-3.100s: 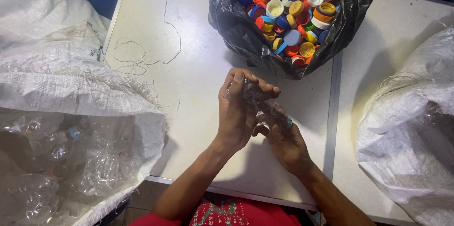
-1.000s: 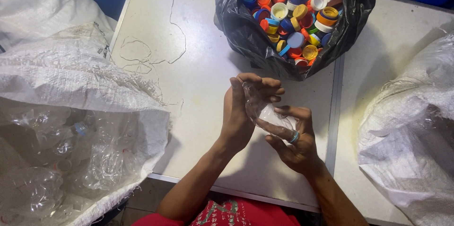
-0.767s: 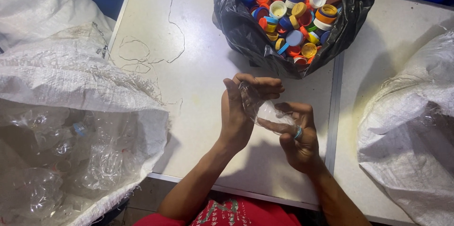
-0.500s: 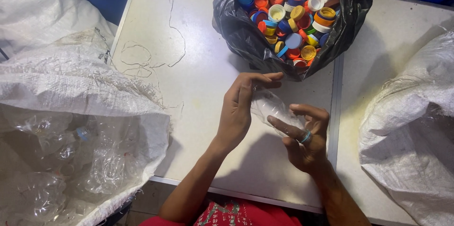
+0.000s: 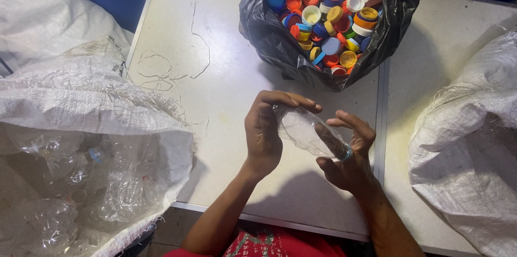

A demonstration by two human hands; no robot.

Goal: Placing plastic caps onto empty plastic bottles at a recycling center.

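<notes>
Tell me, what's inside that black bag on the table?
The black bag holds loose bottle caps in blue, red, orange, yellow and white. Only the top layer shows; anything beneath is covered.

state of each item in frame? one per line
bottle: clear, crushed, held over the table, blue ring on neck, no cap visible
left hand: gripping the bottle's base end
right hand: gripping the neck end
black bag: open, full of mixed-colour caps
left sack: open, clear bottles inside
right sack: contents not visible

Bag of caps [image 5: 328,25] behind bottle [image 5: 304,130] (sacks [image 5: 81,128] flanking).
</notes>
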